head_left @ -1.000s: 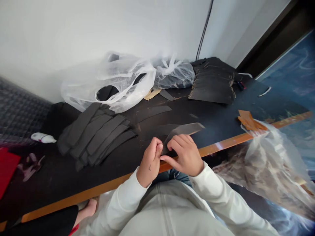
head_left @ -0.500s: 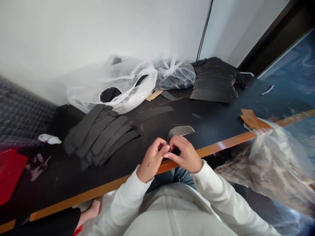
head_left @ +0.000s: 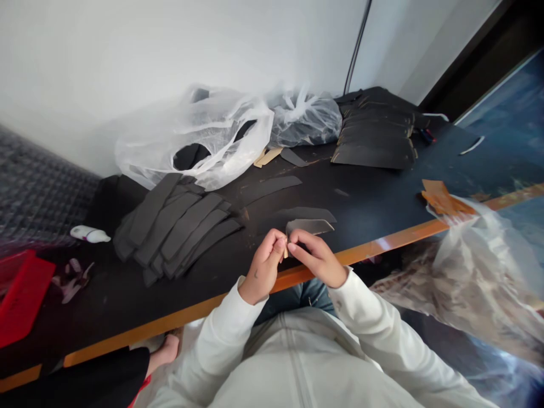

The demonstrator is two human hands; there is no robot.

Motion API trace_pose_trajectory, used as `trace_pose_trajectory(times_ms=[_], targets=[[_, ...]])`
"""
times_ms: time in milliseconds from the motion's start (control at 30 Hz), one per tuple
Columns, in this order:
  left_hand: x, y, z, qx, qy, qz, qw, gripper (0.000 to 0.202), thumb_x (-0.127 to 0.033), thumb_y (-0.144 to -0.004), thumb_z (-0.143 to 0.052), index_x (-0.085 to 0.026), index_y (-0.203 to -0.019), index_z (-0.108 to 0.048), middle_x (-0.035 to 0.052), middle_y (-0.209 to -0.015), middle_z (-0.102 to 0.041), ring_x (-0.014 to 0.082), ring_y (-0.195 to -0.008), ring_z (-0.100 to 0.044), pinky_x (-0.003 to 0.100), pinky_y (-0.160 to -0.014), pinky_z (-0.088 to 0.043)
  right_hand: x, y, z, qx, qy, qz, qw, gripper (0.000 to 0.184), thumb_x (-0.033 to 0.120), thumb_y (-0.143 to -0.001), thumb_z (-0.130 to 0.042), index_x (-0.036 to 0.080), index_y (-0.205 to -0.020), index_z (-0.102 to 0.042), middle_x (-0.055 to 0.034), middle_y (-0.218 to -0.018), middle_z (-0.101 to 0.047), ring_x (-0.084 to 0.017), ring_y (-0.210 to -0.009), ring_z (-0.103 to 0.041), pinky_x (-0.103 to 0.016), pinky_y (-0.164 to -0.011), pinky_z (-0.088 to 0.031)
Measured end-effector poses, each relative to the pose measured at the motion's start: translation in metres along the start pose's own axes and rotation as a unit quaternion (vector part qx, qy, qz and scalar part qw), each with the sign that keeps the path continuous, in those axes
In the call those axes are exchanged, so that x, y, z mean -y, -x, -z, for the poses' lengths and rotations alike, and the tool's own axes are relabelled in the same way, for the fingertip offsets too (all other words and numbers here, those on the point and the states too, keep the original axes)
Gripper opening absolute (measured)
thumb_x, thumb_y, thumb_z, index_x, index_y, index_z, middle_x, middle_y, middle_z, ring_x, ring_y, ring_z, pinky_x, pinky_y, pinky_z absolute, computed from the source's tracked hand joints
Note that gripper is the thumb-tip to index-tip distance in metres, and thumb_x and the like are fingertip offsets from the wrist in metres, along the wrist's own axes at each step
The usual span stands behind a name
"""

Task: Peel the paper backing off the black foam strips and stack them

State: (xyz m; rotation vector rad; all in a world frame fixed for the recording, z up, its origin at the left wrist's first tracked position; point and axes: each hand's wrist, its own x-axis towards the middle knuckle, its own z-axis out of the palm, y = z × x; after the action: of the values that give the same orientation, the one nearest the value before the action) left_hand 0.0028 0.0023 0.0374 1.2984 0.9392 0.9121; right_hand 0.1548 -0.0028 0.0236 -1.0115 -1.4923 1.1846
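Both hands meet over the front edge of the table. My left hand [head_left: 264, 263] is closed, its thumb and fingers pinching the near end of a dark grey curved strip [head_left: 313, 226]. A small tan bit [head_left: 286, 247] shows between the fingertips; whether it is the strip's backing I cannot tell. My right hand [head_left: 318, 258] is closed on the same strip, thumb and forefinger near the left fingertips. The strip's free end points right, above the table. Just behind it a similar dark strip [head_left: 304, 214] lies flat.
Many overlapping dark strips [head_left: 178, 224] lie left. Behind are clear plastic bags [head_left: 229, 141], tan pieces [head_left: 268, 156] and a stack of dark panels [head_left: 374, 136]. A white bottle [head_left: 90, 233] and red basket [head_left: 25, 297] stand far left. Orange pieces [head_left: 442, 198] lie right; another person's hand [head_left: 165, 351] shows lower left.
My fingertips have shifted slightly, and a tan bit now shows between them. The right fingers have straightened somewhat. The flat strip behind is now more visible; the view has tilted slightly.
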Motion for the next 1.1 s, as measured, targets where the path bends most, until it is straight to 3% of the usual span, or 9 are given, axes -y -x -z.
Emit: trace_pose_trajectory(times_ms=[100,200,400,500,633,767,867,967,1100], targets=[[-0.001,-0.002,-0.001,-0.003,0.084,0.031,0.996,0.043,-0.059,-0.09,-0.056,-0.021,-0.075,-0.047,-0.0026,-0.069,-0.043,0.0131,-0.066,-0.041,0.028,-0.065,-0.038,-0.006,-0.001,0.001,-0.016,-0.14,-0.058,0.988,0.037,0.05,-0.087,-0.062,0.022,-0.067,-0.049,0.0024,-0.065,-0.046,-0.014,-0.065,-0.044,-0.029,-0.064,-0.037],[-0.006,-0.006,0.002,-0.035,0.174,0.068,0.982,0.04,-0.055,-0.087,-0.061,-0.02,-0.076,-0.045,-0.0029,-0.071,-0.042,0.0111,-0.065,-0.041,0.024,-0.06,-0.038,-0.009,-0.003,0.004,-0.058,-0.195,-0.063,0.977,0.036,0.05,-0.09,-0.051,0.024,-0.068,-0.039,0.0038,-0.062,-0.035,-0.015,-0.059,-0.04,-0.031,-0.061,-0.038],[-0.019,-0.007,0.028,-0.096,0.289,0.123,0.945,0.041,-0.041,-0.071,-0.079,-0.02,-0.073,-0.044,-0.0067,-0.065,-0.034,0.0075,-0.061,-0.043,0.017,-0.051,-0.037,-0.007,-0.005,0.022,-0.179,-0.334,-0.071,0.923,0.03,0.045,-0.083,-0.056,0.026,-0.068,-0.037,0.0066,-0.058,-0.022,-0.013,-0.047,-0.024,-0.031,-0.051,-0.036],[-0.021,-0.002,0.043,-0.118,0.306,0.138,0.935,0.04,-0.034,-0.07,-0.08,-0.019,-0.071,-0.044,-0.0076,-0.063,-0.033,0.0064,-0.058,-0.043,0.015,-0.05,-0.038,-0.012,0.0,0.034,-0.217,-0.322,-0.041,0.92,0.027,0.046,-0.086,-0.053,0.026,-0.069,-0.044,0.006,-0.055,-0.026,-0.014,-0.046,-0.028,-0.031,-0.052,-0.037],[-0.019,0.007,0.061,-0.138,0.297,0.147,0.933,0.037,-0.031,-0.068,-0.082,-0.018,-0.07,-0.047,-0.0078,-0.061,-0.036,0.0069,-0.057,-0.045,0.016,-0.05,-0.04,-0.02,0.008,0.049,-0.232,-0.245,0.028,0.941,0.03,0.049,-0.095,-0.038,0.032,-0.08,-0.057,0.0046,-0.051,-0.035,-0.017,-0.048,-0.037,-0.035,-0.057,-0.04],[-0.016,0.012,0.069,-0.2,0.168,0.104,0.96,0.028,-0.04,-0.078,-0.074,-0.018,-0.079,-0.056,-0.0015,-0.074,-0.052,0.0133,-0.072,-0.056,0.024,-0.062,-0.048,-0.013,0.009,0.048,-0.267,-0.192,0.061,0.942,0.033,0.051,-0.095,-0.033,0.034,-0.084,-0.058,0.0035,-0.051,-0.034,-0.02,-0.052,-0.042,-0.037,-0.063,-0.042],[-0.017,0.013,0.056,-0.268,-0.029,-0.029,0.963,0.025,-0.041,-0.086,-0.067,-0.022,-0.1,-0.059,0.0031,-0.104,-0.057,0.0169,-0.099,-0.057,0.029,-0.087,-0.048,0.002,0.006,0.033,-0.269,-0.19,0.081,0.941,0.032,0.055,-0.089,-0.047,0.029,-0.071,-0.05,0.0037,-0.05,-0.029,-0.02,-0.052,-0.04,-0.036,-0.06,-0.041],[-0.019,0.012,0.026,-0.178,-0.191,-0.147,0.954,0.042,-0.035,-0.08,-0.075,-0.025,-0.115,-0.054,0.0063,-0.118,-0.054,0.0219,-0.111,-0.054,0.037,-0.1,-0.044,0.016,0.001,0.015,-0.21,-0.141,0.12,0.96,0.041,0.058,-0.085,-0.056,0.026,-0.062,-0.044,0.0016,-0.052,-0.04,-0.02,-0.057,-0.046,-0.037,-0.063,-0.042],[-0.014,0.002,-0.006,-0.088,-0.171,-0.136,0.972,0.049,-0.027,-0.08,-0.076,-0.025,-0.121,-0.049,0.0059,-0.11,-0.059,0.0214,-0.102,-0.059,0.037,-0.093,-0.048,0.03,-0.003,0.001,-0.096,-0.063,0.155,0.981,0.037,0.052,-0.091,-0.057,0.024,-0.066,-0.053,-0.0011,-0.061,-0.055,-0.02,-0.068,-0.053,-0.038,-0.071,-0.045]])
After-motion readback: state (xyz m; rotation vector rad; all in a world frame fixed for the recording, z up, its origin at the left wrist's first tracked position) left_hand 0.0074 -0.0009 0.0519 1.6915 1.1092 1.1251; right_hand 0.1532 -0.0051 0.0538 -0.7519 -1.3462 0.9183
